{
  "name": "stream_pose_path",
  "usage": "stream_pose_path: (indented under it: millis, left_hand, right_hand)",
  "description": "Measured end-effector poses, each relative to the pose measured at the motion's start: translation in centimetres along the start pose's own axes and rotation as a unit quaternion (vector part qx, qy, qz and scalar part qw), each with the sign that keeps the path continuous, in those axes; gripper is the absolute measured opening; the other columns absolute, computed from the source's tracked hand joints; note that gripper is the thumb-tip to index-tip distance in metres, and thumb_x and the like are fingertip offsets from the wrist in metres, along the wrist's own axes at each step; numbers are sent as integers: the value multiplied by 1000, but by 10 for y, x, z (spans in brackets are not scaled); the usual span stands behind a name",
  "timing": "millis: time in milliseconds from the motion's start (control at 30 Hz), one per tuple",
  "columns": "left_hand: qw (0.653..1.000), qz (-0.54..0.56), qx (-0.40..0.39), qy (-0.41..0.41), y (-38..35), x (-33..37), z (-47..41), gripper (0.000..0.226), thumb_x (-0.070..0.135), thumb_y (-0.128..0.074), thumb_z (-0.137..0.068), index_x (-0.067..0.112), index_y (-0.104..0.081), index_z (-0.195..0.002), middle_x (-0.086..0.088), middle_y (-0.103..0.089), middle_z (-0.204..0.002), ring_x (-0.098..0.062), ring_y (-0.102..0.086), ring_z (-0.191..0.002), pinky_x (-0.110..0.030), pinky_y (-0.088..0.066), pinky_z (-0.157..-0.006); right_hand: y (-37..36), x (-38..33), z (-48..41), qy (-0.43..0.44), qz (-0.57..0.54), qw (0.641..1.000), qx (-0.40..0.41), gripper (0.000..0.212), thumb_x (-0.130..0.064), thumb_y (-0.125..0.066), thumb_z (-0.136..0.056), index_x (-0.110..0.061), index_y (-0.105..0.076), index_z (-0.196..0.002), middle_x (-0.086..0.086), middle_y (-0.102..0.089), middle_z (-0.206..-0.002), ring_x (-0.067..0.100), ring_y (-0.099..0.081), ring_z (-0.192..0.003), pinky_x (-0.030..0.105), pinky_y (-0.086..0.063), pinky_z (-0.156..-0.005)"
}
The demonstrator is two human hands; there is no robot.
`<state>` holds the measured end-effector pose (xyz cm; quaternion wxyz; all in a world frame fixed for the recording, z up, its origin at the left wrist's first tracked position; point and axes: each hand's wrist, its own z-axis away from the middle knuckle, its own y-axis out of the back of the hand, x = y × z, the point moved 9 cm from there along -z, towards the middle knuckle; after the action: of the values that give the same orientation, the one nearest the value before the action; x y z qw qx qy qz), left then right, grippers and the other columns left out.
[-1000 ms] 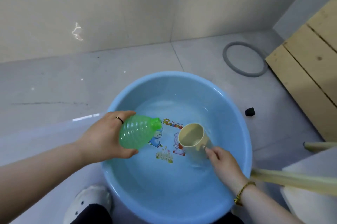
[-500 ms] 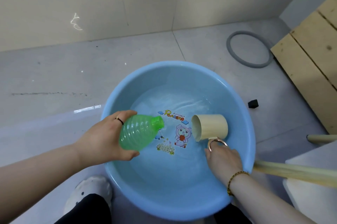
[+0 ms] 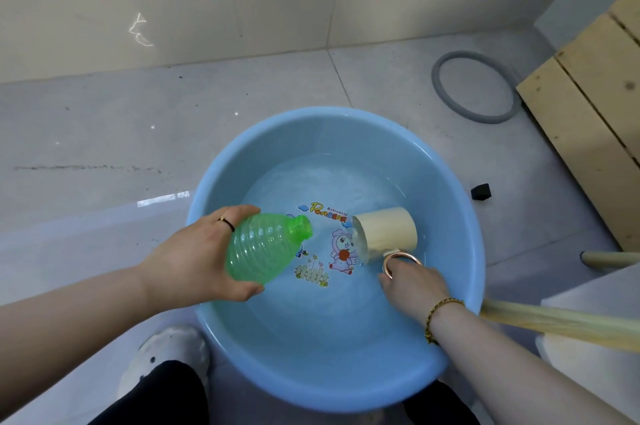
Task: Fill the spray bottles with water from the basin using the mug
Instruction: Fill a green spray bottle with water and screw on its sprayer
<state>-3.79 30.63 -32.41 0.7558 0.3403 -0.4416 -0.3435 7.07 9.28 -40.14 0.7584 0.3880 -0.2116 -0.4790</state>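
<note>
A blue basin (image 3: pixel 214 189) holding shallow water sits on the floor in front of me. My left hand (image 3: pixel 194 255) grips a ribbed green spray bottle (image 3: pixel 263 244), tilted, with its open neck pointing right over the water. My right hand (image 3: pixel 410 281) holds the round metal handle of a cream mug (image 3: pixel 388 232). The mug lies on its side in the water, mouth facing left toward the bottle neck. No spray head is on the bottle.
A grey rubber ring (image 3: pixel 476 87) lies on the tiled floor at the back right. A small black cap (image 3: pixel 481 191) sits right of the basin. Wooden planks (image 3: pixel 588 102) stand at the right, a wooden pole (image 3: pixel 554 320) crosses near my right arm. My shoe (image 3: pixel 166 359) is below the basin.
The mug has tipped from mouth-up onto its side and dipped into the water. My right hand shifted down to its handle. The bottle stayed nearly in place.
</note>
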Motion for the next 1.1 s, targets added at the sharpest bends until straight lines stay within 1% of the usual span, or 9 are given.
stream_pose_path:
  millis: [133,267,400,500,600,667,767,1000,1100]
  left_hand:
    - [1000,-3,-4,-1,-2,0,-1,96,46,-75,-61,28,-21,-137,12,-36,-138,-8,-40,-123,-12,-29,-88]
    - [1000,12,-13,-1,-4,-1,-2,102,57,-66,-49,28,-22,-137,13,-38,-137,-7,-41,-122,-9,-27,-84]
    - [1000,14,-14,-3,-5,-1,-1,104,59,-62,-47,28,-20,-138,12,-37,-137,-7,-41,-123,-8,-26,-83]
    - [1000,17,-13,-10,-5,-1,-2,113,67,-48,-35,28,-20,-138,12,-37,-137,-7,-42,-121,-6,-25,-80]
    - [1000,19,-18,-9,-6,-2,-1,117,69,-40,-30,29,-19,-138,12,-37,-138,-6,-41,-122,-4,-23,-80]
    - [1000,20,-21,-11,-7,-1,-1,117,70,-42,-31,29,-19,-138,12,-37,-138,-6,-41,-122,-4,-23,-80]
    - [1000,19,-23,-6,-9,-1,-1,103,58,-68,-52,28,-20,-138,11,-37,-138,-7,-40,-123,-6,-24,-81]
    - [1000,19,-14,-3,-9,-2,-3,93,42,-75,-64,27,-20,-138,10,-37,-139,-7,-39,-124,-6,-24,-82]
    - [999,30,-16,-4,-10,-4,-3,98,49,-75,-57,26,-22,-137,10,-39,-137,-7,-41,-122,-5,-23,-80]
  right_hand:
    - [4,-1,-2,13,-62,998,21,37,-26,-35,-96,-21,-22,-61,9,-52,-94,30,-48,-92,28,-28,-71]
    - [4,3,-4,14,-222,975,27,35,-22,-42,-94,-14,-33,-62,0,-36,-61,18,-37,-58,25,-26,-51]
    - [0,12,1,-54,-460,885,56,37,-16,-50,-91,-8,-44,-55,-4,-34,-42,8,-30,-42,16,-23,-42]
    - [-7,10,8,-81,-590,802,40,43,-23,-47,-93,-10,-43,-53,-8,-29,-29,3,-27,-31,23,-25,-48]
    - [-2,4,17,-71,-631,771,38,43,-20,-44,-94,-7,-44,-53,-8,-27,-28,3,-25,-30,23,-25,-49]
    - [6,1,24,-54,-639,765,50,43,-17,-44,-94,-7,-43,-52,-8,-26,-28,4,-26,-32,23,-26,-50]
    - [24,0,33,-23,-629,772,88,45,-14,-46,-92,-8,-42,-48,-8,-27,-30,3,-27,-34,18,-28,-47]
    - [62,0,48,39,-566,803,182,51,-10,-53,-88,-15,-41,-38,-8,-27,-34,5,-26,-36,12,-19,-39]
    - [67,0,50,46,-540,817,198,52,-8,-54,-87,-16,-40,-38,-8,-24,-36,6,-24,-34,12,-17,-37]
